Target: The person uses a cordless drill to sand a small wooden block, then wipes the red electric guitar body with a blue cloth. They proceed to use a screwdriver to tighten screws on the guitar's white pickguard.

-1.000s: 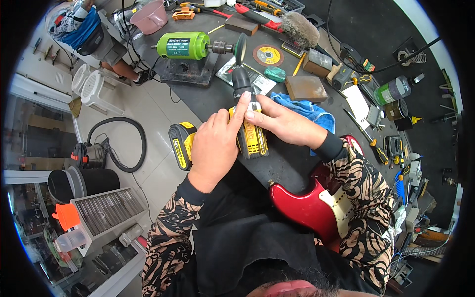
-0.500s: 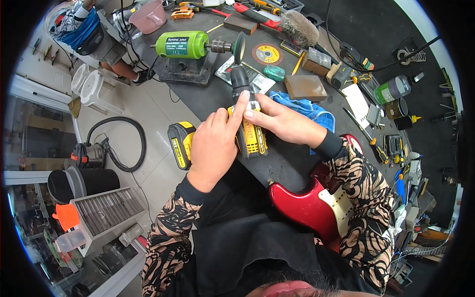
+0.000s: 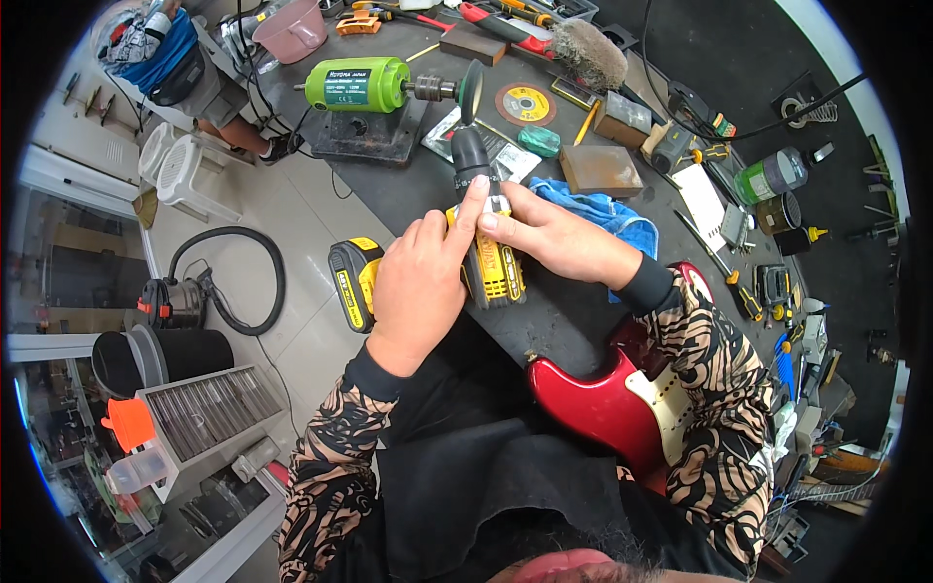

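Observation:
A yellow and black cordless drill (image 3: 493, 262) lies across the edge of a dark workbench (image 3: 408, 189), its black chuck (image 3: 470, 155) pointing away from me and its battery pack (image 3: 354, 282) hanging over the edge. My left hand (image 3: 420, 282) is wrapped round the drill's handle, with the forefinger stretched up along the body. Resting on the drill's top from the right, my right hand (image 3: 549, 233) has its fingertips near the collar behind the chuck. A red electric guitar body (image 3: 607, 408) lies under my right forearm.
A green bench motor with a disc (image 3: 364, 85) stands beyond the drill. A blue cloth (image 3: 607, 212), a wooden block (image 3: 600, 170), a cutting disc (image 3: 525, 103), a brush (image 3: 583, 51) and several hand tools cover the bench. On the floor at left are a vacuum hose (image 3: 228, 282) and bins.

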### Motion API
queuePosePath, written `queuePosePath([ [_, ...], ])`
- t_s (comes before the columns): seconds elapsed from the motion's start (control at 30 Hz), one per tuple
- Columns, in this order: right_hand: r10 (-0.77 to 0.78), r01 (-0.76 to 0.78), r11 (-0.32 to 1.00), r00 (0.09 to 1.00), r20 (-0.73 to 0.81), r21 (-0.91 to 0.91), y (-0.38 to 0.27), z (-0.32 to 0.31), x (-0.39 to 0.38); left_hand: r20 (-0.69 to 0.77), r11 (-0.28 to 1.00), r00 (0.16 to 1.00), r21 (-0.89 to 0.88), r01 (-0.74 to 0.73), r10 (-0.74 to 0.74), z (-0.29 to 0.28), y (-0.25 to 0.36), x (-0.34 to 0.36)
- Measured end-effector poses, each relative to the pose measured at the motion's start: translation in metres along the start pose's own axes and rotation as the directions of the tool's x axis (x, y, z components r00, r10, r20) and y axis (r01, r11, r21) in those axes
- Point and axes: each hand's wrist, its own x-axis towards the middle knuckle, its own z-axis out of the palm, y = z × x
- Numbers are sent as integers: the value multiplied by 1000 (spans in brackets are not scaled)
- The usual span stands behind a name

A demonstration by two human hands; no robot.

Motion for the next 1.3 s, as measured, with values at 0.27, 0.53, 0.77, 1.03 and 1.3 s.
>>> queuePosePath([
  [0.27, -18, 15, 996, 999, -31, -92, 3, 1, -2, 5, 1000, 1000, 0, 6, -6, 0, -1, -4],
  [0.53, -181, 180, 979, 983, -8, -93, -2, 12, -16, -91, 991, 992, -93, -100, 91, -13, -7, -15],
  [0.77, -541, 463, 703, 841, 18, -539, -7, 19, -20, -315, 966, 927, -91, -242, 202, -9, -16, -25],
  [1.03, -386, 303, 876, 907, -168, -376, 9, -8, -19, -11, 986, 1000, -166, -13, 11, -14, 29, -3],
  [1.3, -131, 93, 976, 973, -188, -200, 19, -21, -11, 257, 955, 961, -246, 166, -100, -8, 37, 11],
])
